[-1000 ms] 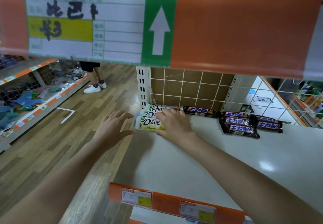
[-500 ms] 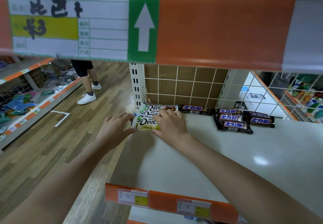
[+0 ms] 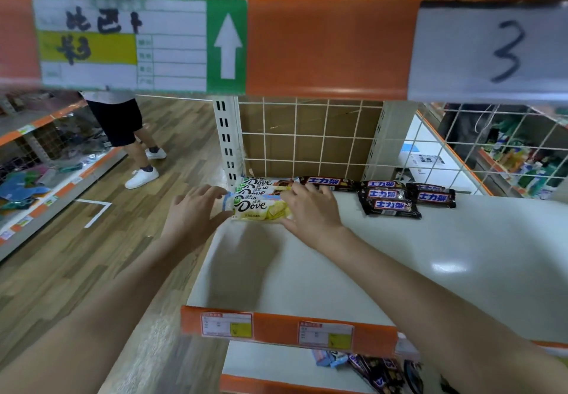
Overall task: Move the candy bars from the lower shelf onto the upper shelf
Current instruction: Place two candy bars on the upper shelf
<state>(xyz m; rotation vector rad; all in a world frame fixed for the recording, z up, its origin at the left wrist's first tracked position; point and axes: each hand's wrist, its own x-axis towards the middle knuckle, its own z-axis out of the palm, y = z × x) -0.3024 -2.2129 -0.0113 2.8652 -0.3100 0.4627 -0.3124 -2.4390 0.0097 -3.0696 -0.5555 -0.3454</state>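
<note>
My left hand point(image 3: 196, 215) has closed in on the Dove bars point(image 3: 261, 206) at the white shelf's point(image 3: 353, 258) back-left corner, fingers spread against their end. My right hand point(image 3: 310, 212) presses flat on the other end (nothing lifted yet), so I'm squaring the stack

White-yellow Dove bars point(image 3: 261, 207); dark-brown bars point(image 3: 388, 204); orange shelf edge point(image 3: 322, 46).

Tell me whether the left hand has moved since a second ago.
Yes. The left hand has closed in rightward on the front Dove bar; its fingers now touch the wrapper's left end, where a gap showed before.
</note>
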